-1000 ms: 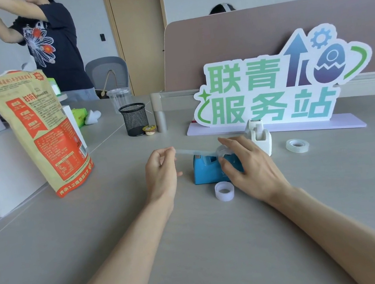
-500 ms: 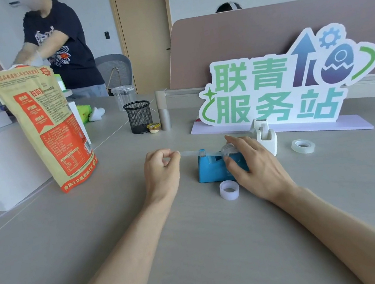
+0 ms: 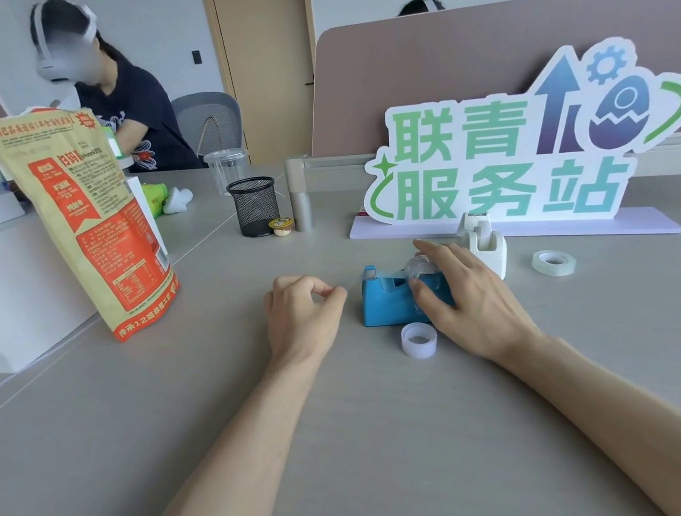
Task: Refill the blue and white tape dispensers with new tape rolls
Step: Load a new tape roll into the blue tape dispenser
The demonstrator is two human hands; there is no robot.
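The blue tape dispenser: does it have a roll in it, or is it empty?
Loaded: a clear roll sits in the blue dispenser, under the right hand.

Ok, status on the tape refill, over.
Right hand steadying blue dispenser, roll seated. Left hand pinched shut beside it. White dispenser untouched; spare roll loose on table. Nothing blocking.

Single head view, worn on your head: looks forward and down over your forearms, hands close at mid-frame, tabletop [image 3: 361, 455] filling foreground, divider panel [image 3: 476, 57] beyond.
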